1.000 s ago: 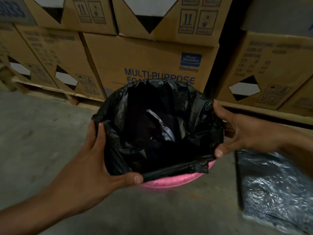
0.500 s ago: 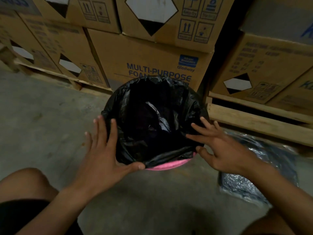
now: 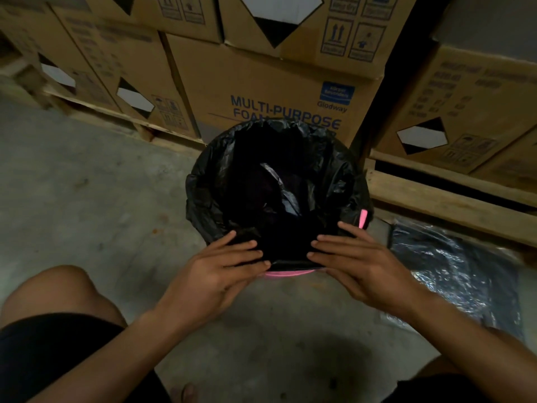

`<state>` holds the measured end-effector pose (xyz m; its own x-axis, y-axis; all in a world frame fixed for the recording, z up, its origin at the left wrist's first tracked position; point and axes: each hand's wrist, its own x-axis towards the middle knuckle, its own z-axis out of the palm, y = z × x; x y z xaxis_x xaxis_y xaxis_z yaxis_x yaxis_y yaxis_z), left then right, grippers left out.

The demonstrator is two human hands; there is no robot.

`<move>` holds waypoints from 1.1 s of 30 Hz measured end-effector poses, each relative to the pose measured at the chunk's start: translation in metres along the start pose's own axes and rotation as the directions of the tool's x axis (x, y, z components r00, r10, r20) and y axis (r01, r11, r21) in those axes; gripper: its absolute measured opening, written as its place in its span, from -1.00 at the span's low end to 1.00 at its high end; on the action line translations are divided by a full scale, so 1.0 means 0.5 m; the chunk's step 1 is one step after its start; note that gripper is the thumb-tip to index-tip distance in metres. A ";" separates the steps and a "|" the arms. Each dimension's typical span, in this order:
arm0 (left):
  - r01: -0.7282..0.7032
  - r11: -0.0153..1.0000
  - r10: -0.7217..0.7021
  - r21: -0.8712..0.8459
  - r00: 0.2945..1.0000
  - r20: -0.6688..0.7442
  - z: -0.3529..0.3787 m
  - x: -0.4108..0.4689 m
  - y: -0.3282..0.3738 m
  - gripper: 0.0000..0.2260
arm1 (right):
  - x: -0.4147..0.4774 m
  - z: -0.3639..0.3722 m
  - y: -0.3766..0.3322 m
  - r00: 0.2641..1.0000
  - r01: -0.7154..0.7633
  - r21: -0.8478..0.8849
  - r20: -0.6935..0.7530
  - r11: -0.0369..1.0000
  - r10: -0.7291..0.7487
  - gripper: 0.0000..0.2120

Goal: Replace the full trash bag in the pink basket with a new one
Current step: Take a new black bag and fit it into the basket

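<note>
The pink basket (image 3: 286,274) stands on the concrete floor, only a strip of its near rim and a pink bit at its right side showing. A black trash bag (image 3: 212,187) lines it, its mouth spread wide and folded over the rim. Dark contents lie inside. My left hand (image 3: 215,271) and my right hand (image 3: 360,266) are side by side at the near rim. Their fingers lie fairly straight on the bag's near edge and press it against the rim.
Stacked cardboard boxes (image 3: 261,91) on wooden pallets (image 3: 436,196) stand right behind the basket. A shiny plastic-wrapped dark pack (image 3: 456,274) lies on the floor to the right. My bent knees frame the bottom corners; bare concrete floor (image 3: 87,199) stretches left.
Both hands came from the left and right sides of the bag to its near edge and now lie close together. The view has pulled back and tilted down.
</note>
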<state>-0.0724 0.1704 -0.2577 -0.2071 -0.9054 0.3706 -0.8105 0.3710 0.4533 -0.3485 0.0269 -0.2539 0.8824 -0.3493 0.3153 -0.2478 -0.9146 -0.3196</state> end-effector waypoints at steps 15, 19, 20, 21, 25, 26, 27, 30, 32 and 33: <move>-0.177 0.949 0.172 0.262 0.984 0.043 -0.007 -0.017 0.011 -0.82 | -0.026 -0.015 -0.017 0.998 -0.054 0.116 0.025 0.992 0.052 -0.81; -0.045 0.986 0.059 0.161 0.995 -0.081 -0.002 -0.028 0.027 -0.84 | -0.028 -0.020 -0.019 0.984 -0.179 0.078 0.008 0.981 0.179 -0.71; 0.030 0.993 -0.009 0.115 0.984 -0.177 -0.004 -0.025 0.030 -0.85 | -0.022 -0.025 -0.020 0.975 -0.219 0.069 -0.012 0.973 0.221 -0.70; 0.122 0.990 -0.096 0.076 0.957 -0.275 -0.006 -0.020 0.032 -0.84 | -0.014 -0.029 -0.023 0.965 -0.260 0.056 -0.030 0.964 0.262 -0.69; 0.613 0.774 -0.618 -0.160 0.674 -0.404 -0.029 0.027 0.007 -0.55 | 0.029 -0.039 -0.034 0.904 -0.426 -0.046 -0.058 0.903 0.424 -0.51; 0.678 0.701 -0.707 -0.221 0.622 -0.337 -0.031 0.037 0.000 -0.41 | 0.040 -0.039 -0.030 0.886 -0.464 -0.087 -0.049 0.882 0.461 -0.46; 0.707 0.661 -0.749 -0.249 0.608 -0.262 -0.030 0.045 -0.006 -0.28 | 0.050 -0.039 -0.023 0.865 -0.501 -0.123 -0.024 0.857 0.502 -0.41; 0.715 0.665 -0.744 -0.216 0.659 -0.109 -0.014 0.054 -0.007 -0.09 | 0.067 -0.037 0.011 0.777 -0.609 -0.138 0.094 0.781 0.622 -0.29; 0.720 0.657 -0.747 -0.223 0.663 -0.058 -0.007 0.055 0.001 -0.07 | 0.065 -0.035 0.029 0.719 -0.677 -0.046 0.173 0.735 0.673 -0.26; 0.721 0.650 -0.751 -0.241 0.658 -0.057 -0.005 0.056 0.005 -0.05 | 0.061 -0.033 0.037 0.706 -0.696 0.003 0.188 0.718 0.683 -0.25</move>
<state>-0.0788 0.1465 -0.2445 0.5032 -0.8627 -0.0505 -0.5442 -0.3617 0.7569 -0.3326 -0.0039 -0.2353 0.5284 -0.8331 -0.1634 -0.7908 -0.4129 -0.4518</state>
